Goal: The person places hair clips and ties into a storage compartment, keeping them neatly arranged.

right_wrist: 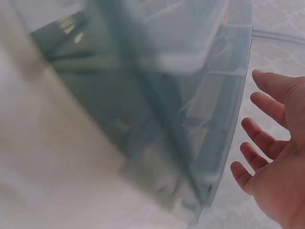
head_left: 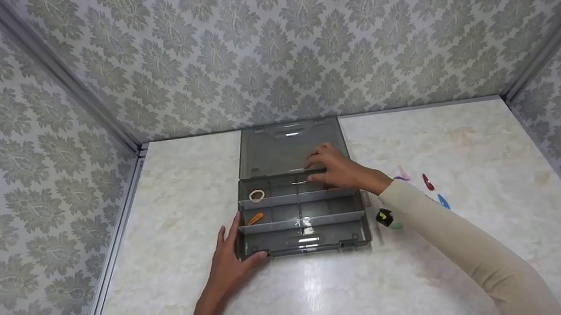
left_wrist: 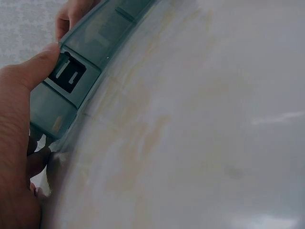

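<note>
A smoky, see-through compartment box (head_left: 267,239) lies on the table with its lid (head_left: 275,155) folded back towards the wall. My left hand (head_left: 231,259) grips the near left corner, thumb on the front edge beside a latch (left_wrist: 69,72) and fingers along the left side. Over the back right compartments hovers my right hand (head_left: 333,166), its fingers spread and loosely bent, with nothing between them in the right wrist view. A cream hair ring (head_left: 251,194) lies in the back left compartment. In the middle row, at the left, sits an orange snap hair clip (head_left: 255,219).
Right of the box, a red hair clip (head_left: 428,182), a blue hair clip (head_left: 443,201) and a pink piece (head_left: 403,172) lie on the table (head_left: 166,226). The right sleeve (head_left: 445,219) partly covers small purple and green pieces. Patterned wall panels (head_left: 277,52) enclose the table.
</note>
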Action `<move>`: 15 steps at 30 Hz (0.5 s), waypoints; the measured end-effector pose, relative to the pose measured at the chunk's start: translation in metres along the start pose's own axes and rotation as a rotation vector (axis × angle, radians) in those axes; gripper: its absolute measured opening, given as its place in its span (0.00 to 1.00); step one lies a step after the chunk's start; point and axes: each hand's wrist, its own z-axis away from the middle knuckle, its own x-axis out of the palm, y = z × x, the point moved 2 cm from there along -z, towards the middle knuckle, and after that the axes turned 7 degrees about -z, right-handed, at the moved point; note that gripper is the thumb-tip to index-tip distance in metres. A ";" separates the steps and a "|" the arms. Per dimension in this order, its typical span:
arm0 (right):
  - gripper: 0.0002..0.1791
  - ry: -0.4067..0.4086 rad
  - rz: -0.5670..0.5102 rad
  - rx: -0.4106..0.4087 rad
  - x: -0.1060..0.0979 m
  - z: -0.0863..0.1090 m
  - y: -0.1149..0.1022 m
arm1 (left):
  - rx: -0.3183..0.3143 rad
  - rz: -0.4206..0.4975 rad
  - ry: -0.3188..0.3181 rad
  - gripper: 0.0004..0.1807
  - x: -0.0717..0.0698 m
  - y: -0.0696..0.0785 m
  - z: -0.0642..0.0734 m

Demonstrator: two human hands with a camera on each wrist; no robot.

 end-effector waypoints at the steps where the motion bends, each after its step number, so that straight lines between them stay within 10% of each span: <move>1: 0.16 0.005 -0.007 0.002 -0.002 0.003 0.002 | 0.006 -0.003 0.003 0.64 0.000 0.000 0.000; 15: 0.18 0.187 -0.154 0.009 -0.032 0.060 0.030 | 0.044 -0.010 0.019 0.64 -0.002 0.000 0.000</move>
